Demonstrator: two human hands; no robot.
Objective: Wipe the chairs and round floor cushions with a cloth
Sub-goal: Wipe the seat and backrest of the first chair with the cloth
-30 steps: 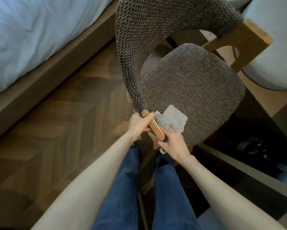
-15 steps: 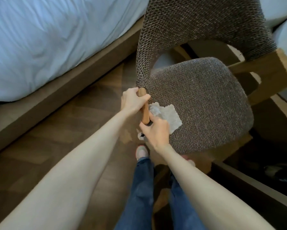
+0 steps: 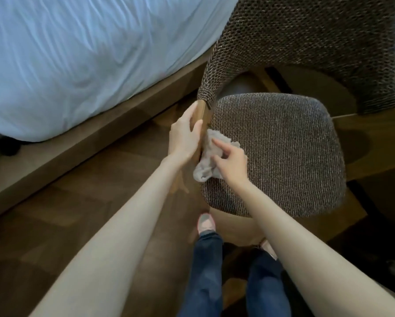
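A: Cloth [image 3: 205, 170], where is it lying?

B: Bunched on the left edge of the chair seat [image 3: 283, 152], just beside the wooden post [image 3: 200, 110] that runs up into the woven backrest [image 3: 306, 42]. My right hand [image 3: 232, 163] is on top of it.

A: How are those fingers set?

B: Curled down and narrow. Forefinger and thumb pinch the cloth, and a crumpled end sticks out below my thumb, hanging over the seat edge above the floor [image 3: 77, 202].

A: And the other hand?

B: My left hand [image 3: 184, 139] grips the post, fingers wrapped round it. It either touches the cloth's edge or sits just beside it; I cannot tell which. The bed [image 3: 77, 53] stands off to my left.
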